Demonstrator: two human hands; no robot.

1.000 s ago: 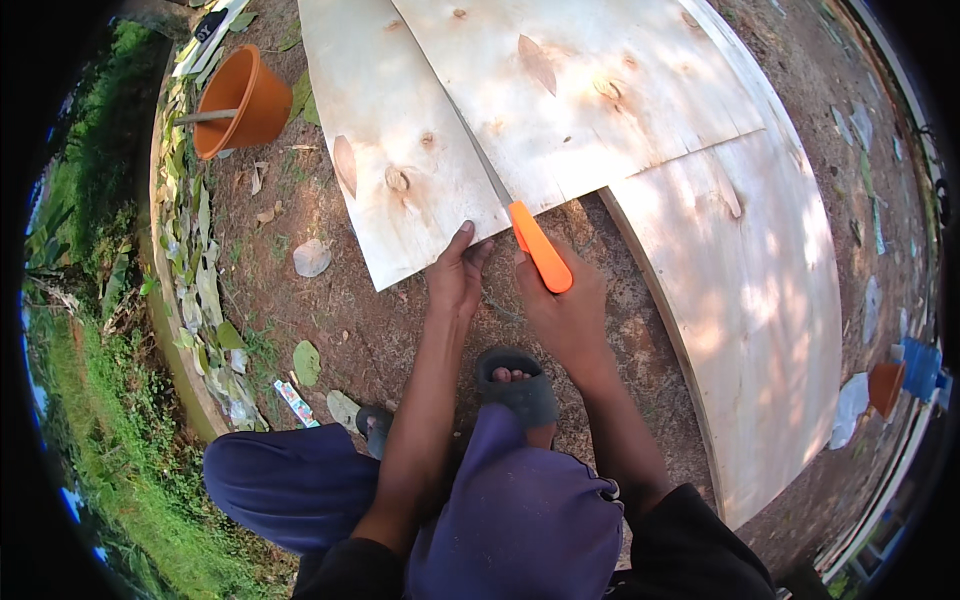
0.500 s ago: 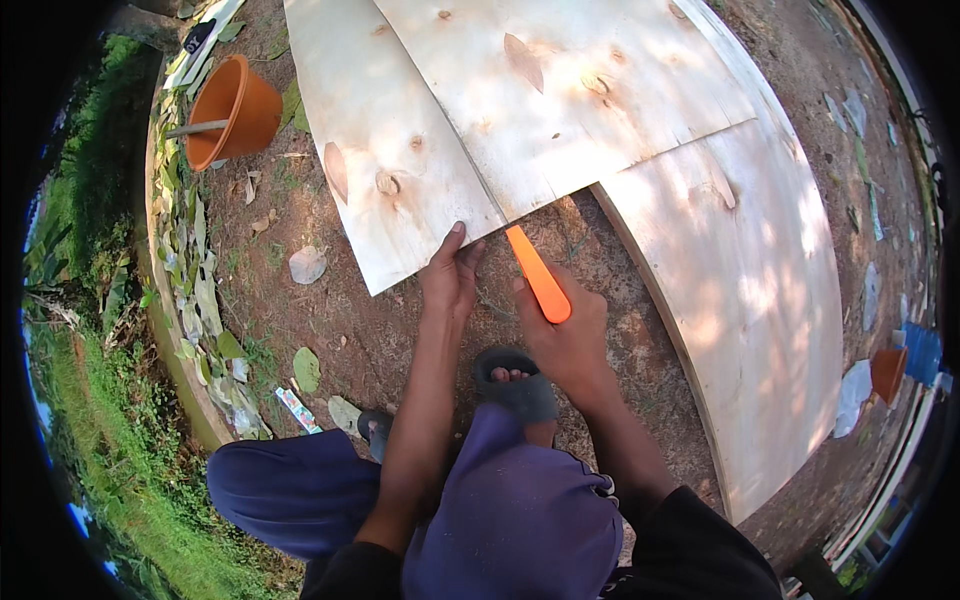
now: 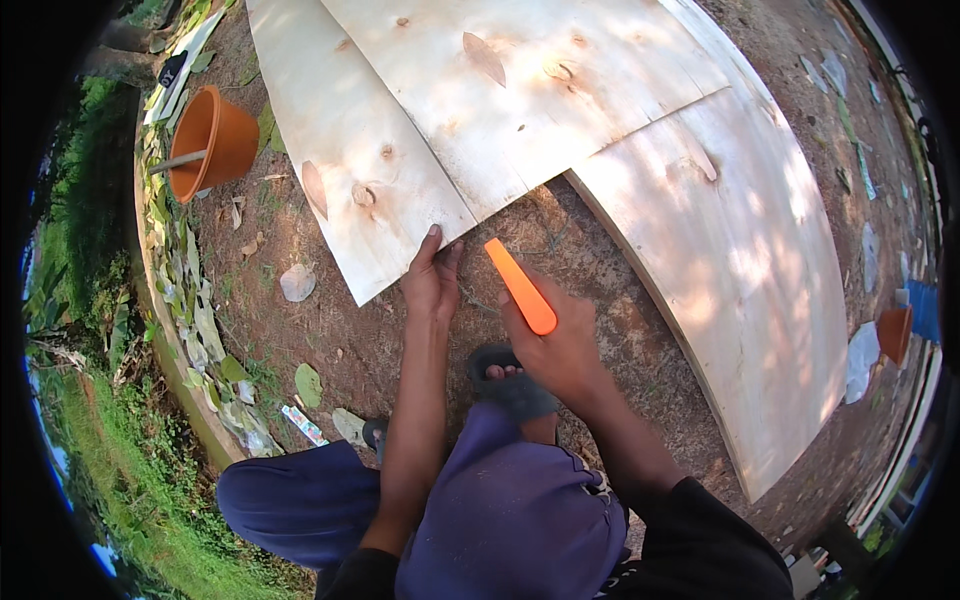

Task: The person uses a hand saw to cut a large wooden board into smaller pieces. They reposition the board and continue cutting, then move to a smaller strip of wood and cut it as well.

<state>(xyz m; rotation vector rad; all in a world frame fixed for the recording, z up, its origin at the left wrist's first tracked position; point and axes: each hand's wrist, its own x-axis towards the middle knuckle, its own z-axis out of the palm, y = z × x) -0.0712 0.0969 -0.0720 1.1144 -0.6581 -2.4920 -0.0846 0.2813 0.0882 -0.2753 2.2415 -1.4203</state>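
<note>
Near side of a wooden sheet divided lengthwise by a narrow slit [image 3: 440, 168] into a left strip [image 3: 400, 205] and a broader right piece [image 3: 560, 115]. The left hand [image 3: 433, 280] grasps the strip's near edge close to the slit, thumb on the upper face and the other fingers beneath the edge. The right hand [image 3: 555, 330] is clenched around an orange handle [image 3: 519, 287], whose far end points toward the slit's near end; any blade beyond it cannot be made out. The handle lies just to the near side of the sheet, above bare brown ground [image 3: 630, 340]. The right piece overlaps a larger, thick-edged board [image 3: 750, 280], which extends nearer at right. Far left, an orange bucket [image 3: 235, 140] stands with a stick [image 3: 180, 161] protruding from its mouth. Between the forearms, a dark sandal [image 3: 530, 401] is worn on a foot.
</note>
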